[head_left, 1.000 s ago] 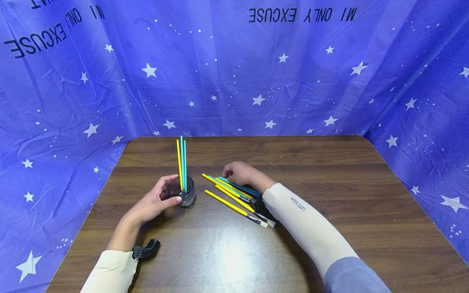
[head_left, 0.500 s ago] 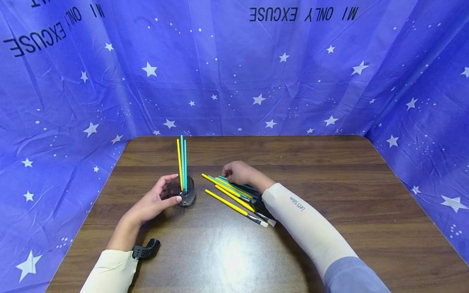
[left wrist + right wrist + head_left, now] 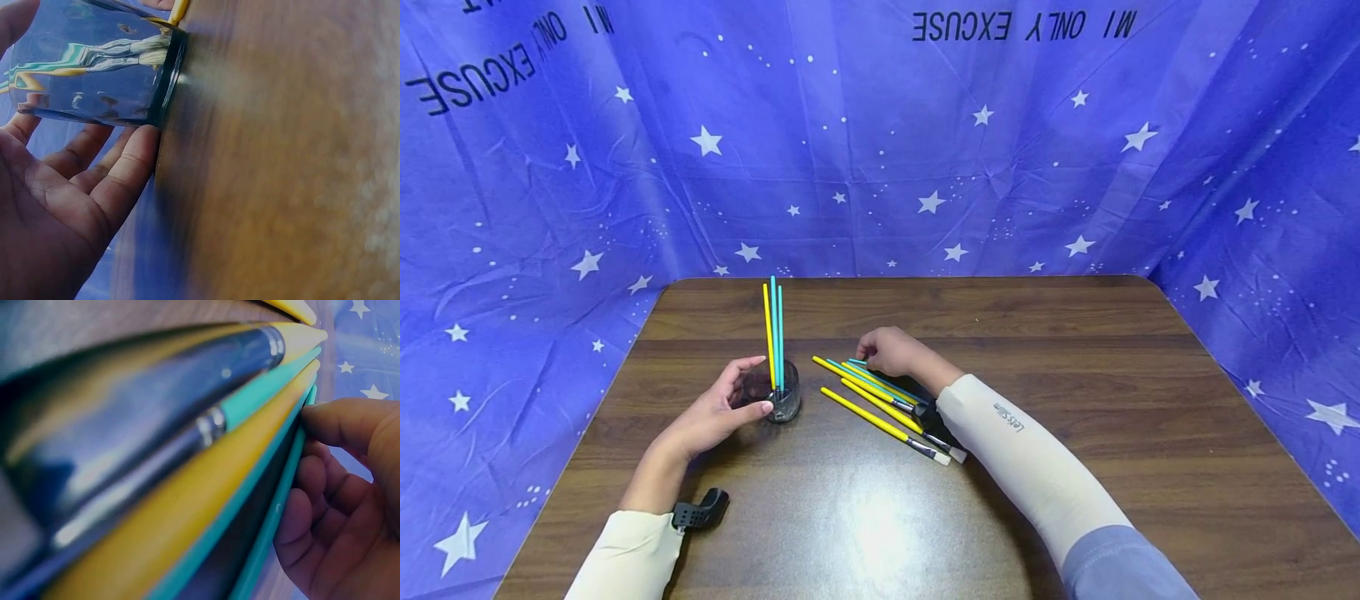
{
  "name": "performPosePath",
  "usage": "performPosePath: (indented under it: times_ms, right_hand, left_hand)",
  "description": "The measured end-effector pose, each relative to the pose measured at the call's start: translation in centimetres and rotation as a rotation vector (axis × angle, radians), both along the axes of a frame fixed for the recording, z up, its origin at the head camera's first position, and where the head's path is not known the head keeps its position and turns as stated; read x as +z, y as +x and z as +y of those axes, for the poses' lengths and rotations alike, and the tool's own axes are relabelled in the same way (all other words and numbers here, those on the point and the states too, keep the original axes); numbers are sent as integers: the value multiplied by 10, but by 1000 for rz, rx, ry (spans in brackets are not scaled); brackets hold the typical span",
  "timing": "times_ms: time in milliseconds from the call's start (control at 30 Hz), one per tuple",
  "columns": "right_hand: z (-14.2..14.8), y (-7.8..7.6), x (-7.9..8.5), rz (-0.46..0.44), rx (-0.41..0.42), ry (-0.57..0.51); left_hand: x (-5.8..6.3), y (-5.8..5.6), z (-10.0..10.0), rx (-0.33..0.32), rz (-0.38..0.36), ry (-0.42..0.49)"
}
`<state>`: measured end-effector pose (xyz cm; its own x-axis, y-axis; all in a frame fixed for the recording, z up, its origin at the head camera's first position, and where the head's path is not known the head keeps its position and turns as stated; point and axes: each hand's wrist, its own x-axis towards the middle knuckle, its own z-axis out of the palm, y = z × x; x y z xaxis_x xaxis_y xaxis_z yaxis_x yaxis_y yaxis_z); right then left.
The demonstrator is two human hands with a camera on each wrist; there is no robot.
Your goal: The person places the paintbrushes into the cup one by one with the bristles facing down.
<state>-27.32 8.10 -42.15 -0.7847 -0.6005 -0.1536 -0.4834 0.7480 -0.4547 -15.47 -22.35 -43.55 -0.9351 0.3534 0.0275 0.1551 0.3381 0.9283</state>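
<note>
A clear glass stands on the table left of centre. Two teal paintbrushes and a yellow paintbrush lean upright in it, bristles down. My left hand holds the glass from the left, thumb on the near side; in the left wrist view its fingers lie against the wall. Several yellow and teal paintbrushes lie in a loose fan, the nearest yellow paintbrush slightly apart. At the fan's far side, my right hand pinches the end of a teal paintbrush between thumb and fingers. My right forearm hides some brush heads.
The brown wooden table extends to both sides and behind the brushes. A blue star-printed curtain hangs around its back and sides. A black wrist mount sticks out from my left wrist.
Both hands stay almost where they were. Under my right hand the teal paintbrush has shifted slightly; the glass and its brushes keep their place.
</note>
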Motion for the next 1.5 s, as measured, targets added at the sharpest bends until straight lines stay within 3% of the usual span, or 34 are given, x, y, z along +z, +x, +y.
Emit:
performPosePath:
  times_ms: [300,867,1067,1300,1500]
  right_hand:
    - [2,-3,-1,-43,-3,15]
    - [8,-10,13,-122,48,-147]
    - [5,-8,29,-105,4,-248]
    - [-2,1,53,-194,-34,-426]
    - [-6,1,59,-194,-40,-518]
  left_hand:
    - [0,0,0,-11,-7,11]
    - [1,0,1,-5,1,3]
    - [1,0,1,-5,-2,2]
    - [2,1,1,1,-12,-1]
    - [2,1,2,-1,-13,10]
